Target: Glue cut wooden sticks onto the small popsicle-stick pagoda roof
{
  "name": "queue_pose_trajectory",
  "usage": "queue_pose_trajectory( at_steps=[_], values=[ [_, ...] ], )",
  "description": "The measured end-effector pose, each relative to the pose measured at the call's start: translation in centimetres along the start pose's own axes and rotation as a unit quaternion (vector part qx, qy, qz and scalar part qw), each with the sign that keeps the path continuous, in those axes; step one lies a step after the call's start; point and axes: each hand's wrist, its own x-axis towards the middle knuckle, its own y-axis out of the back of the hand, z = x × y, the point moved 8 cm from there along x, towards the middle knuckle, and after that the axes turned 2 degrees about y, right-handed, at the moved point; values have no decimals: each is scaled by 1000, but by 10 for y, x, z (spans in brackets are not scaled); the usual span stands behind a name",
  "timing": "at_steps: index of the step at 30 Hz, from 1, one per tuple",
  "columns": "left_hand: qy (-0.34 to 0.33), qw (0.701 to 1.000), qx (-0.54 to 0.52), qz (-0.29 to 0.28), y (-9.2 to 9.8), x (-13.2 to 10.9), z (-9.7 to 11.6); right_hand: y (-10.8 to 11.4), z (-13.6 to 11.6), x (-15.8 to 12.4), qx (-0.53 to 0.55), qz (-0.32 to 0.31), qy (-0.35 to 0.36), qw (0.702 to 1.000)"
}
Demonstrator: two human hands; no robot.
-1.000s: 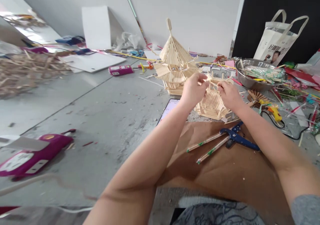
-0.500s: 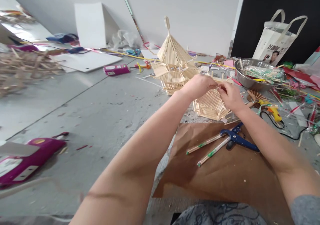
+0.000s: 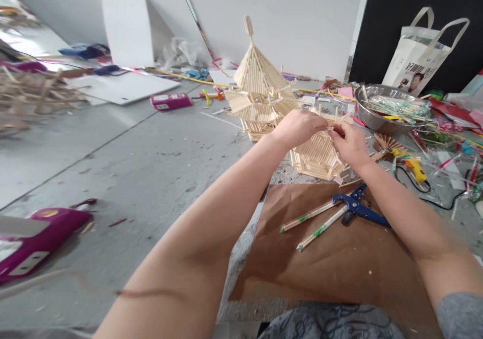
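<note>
Both hands meet over the top of a low wooden-stick model (image 3: 317,155), whose slanted stick roof shows beneath them. My left hand (image 3: 300,126) comes in from the left, its fingers closed and pinching at the model's upper edge. Facing it, my right hand (image 3: 349,140) is closed too, thumb and fingertips pressed together. Whatever sits between the fingertips is too small to make out. Behind and to the left stands a taller stick pagoda (image 3: 260,87) with a pointed roof and a looped tip.
Blue cutters (image 3: 358,208) and wrapped chopsticks (image 3: 315,236) lie on brown paper (image 3: 302,278). A metal bowl (image 3: 377,122) of wrapped sticks, a yellow glue gun (image 3: 415,168) and a white bag (image 3: 415,62) are at right. Purple power strips (image 3: 49,238) lie left.
The camera view has shifted slightly, so the background sits a little to the left. Both hands stay at the top of the low model, with their fingertips barely moved.
</note>
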Motion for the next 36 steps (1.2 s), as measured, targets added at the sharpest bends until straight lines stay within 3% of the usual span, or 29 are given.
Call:
queue_pose_trajectory(
  at_steps=[5,11,18,24,31,36],
  values=[
    [3,1000,-17,-13,-1,2,3,3,-3,1,6,13,-3,1000],
    [41,992,-113,24,6,-1,-3,2,-4,1,1,19,-13,1000],
    [119,985,-118,46,13,-2,-25,-3,0,-1,10,14,-1,1000],
    [112,989,-94,29,11,2,-24,-1,-4,-2,3,14,2,1000],
    [118,981,-155,24,10,6,-25,-1,-5,-2,-20,12,4,1000],
    [117,983,-143,18,10,9,-25,-1,-6,-2,-17,11,7,1000]
  ],
)
